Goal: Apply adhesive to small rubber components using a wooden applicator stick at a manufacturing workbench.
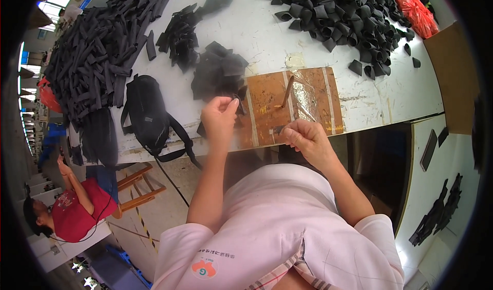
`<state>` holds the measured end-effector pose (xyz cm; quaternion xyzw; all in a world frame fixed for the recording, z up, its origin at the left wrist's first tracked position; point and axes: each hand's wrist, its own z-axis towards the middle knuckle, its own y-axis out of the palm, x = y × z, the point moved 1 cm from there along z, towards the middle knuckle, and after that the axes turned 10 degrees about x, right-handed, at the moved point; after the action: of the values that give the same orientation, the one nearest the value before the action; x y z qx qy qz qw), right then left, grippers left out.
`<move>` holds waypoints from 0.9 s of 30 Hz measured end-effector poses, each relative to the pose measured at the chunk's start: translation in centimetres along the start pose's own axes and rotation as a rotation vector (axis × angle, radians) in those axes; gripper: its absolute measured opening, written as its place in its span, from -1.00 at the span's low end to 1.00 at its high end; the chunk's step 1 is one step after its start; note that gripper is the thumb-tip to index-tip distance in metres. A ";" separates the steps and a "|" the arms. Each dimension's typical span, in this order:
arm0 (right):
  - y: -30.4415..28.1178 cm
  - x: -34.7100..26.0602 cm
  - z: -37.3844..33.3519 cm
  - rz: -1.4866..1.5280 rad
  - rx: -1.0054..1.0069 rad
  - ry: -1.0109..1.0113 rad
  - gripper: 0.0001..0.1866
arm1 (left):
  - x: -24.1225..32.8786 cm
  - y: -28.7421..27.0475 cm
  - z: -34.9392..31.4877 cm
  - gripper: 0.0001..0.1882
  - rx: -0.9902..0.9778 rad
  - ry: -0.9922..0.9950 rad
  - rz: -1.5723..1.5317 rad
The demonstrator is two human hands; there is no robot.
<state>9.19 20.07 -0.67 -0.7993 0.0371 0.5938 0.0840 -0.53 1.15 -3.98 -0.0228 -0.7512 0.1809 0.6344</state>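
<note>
Head view: the left hand [220, 118] had thumb and forefinger pinched together on a small black piece [239, 103], by the left edge of the board [264, 92]. The right hand [307, 137], fingers curled and thumb pressed down, pinched a dark bit [279, 129] over the board's near edge, below the peg [288, 91].

Both scraps looked light, soft and bendy, probably cloth or thin foam: unlikely to break or slip, but apt to fold under pressure. A fingertip pinch near an edge seemed the best hold, leaving the rest free.

Fingers covered most of each scrap, so I could not make out their full shapes. The left hand was blurred, as were the flat pieces [220, 69] beyond it, their lower end partly hidden behind the hand.
</note>
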 end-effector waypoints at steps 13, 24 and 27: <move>3.7 -0.1 2.4 -0.194 0.249 -0.375 -0.75 | 3.7 1.1 -3.8 -0.91 -0.280 -0.178 -0.303; 5.3 1.7 4.1 -0.137 0.335 -0.172 -0.90 | 1.8 0.4 -2.4 -0.88 0.053 0.316 0.071; 5.7 1.6 4.0 -0.223 0.398 -0.378 -0.91 | 2.8 1.1 -3.4 -0.76 -0.131 0.019 0.002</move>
<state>4.95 15.29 -3.82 -0.6414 0.0485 0.7003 0.3095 1.97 3.76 -1.26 -0.0668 -0.7552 0.1319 0.6386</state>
